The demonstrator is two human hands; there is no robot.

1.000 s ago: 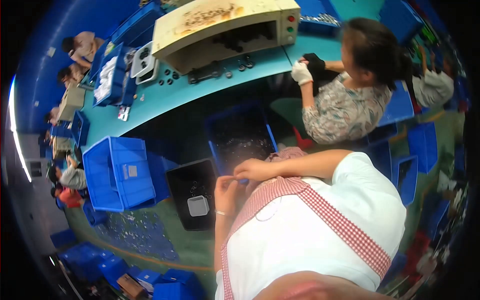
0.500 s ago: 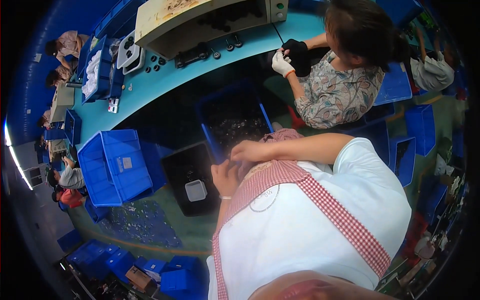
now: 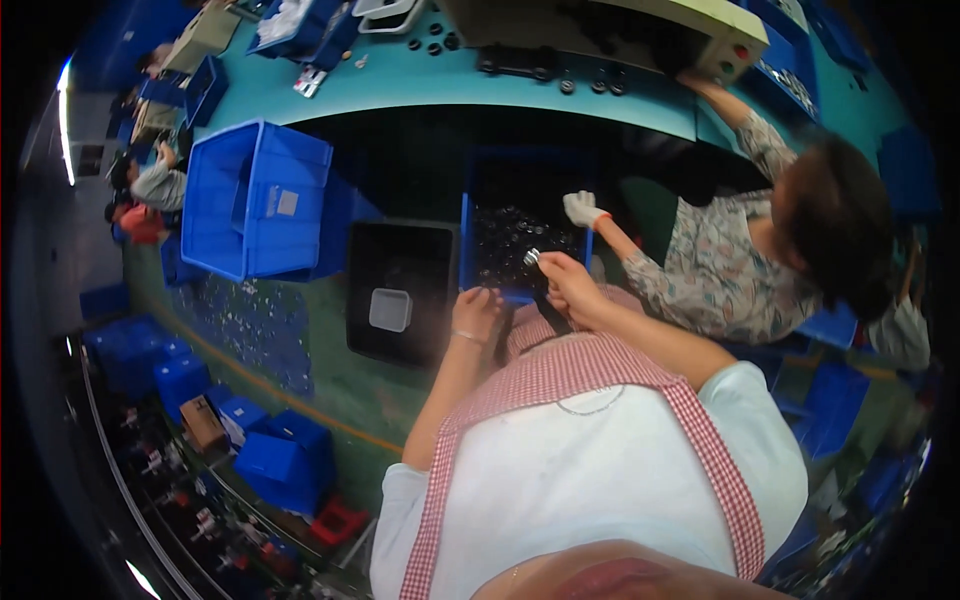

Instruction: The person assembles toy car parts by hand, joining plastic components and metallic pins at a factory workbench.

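Note:
My right hand (image 3: 572,288) pinches a small shiny metal part (image 3: 532,257), round-looking and too small to name, over the near side of a blue bin (image 3: 466,235). Many small dark and shiny pieces (image 3: 515,228) lie in that bin. My left hand (image 3: 478,312) is at the bin's near left corner, its fingers curled in; whatever they hold, if anything, is hidden. Left of the bin stands a black tray (image 3: 375,338) with a small white container (image 3: 390,310) in it.
Stacked blue crates (image 3: 255,200) stand on the left. Beyond is a teal bench (image 3: 400,85) with a beige machine (image 3: 600,30) and black wheel-like parts. At right sits a co-worker (image 3: 720,240), whose white-gloved hand (image 3: 582,210) reaches over the blue bin.
My hands have parted from close together at the apron; the right now holds the metal part over the bin. The co-worker's gloved hand moved to the bin, the other to the machine. The view turned.

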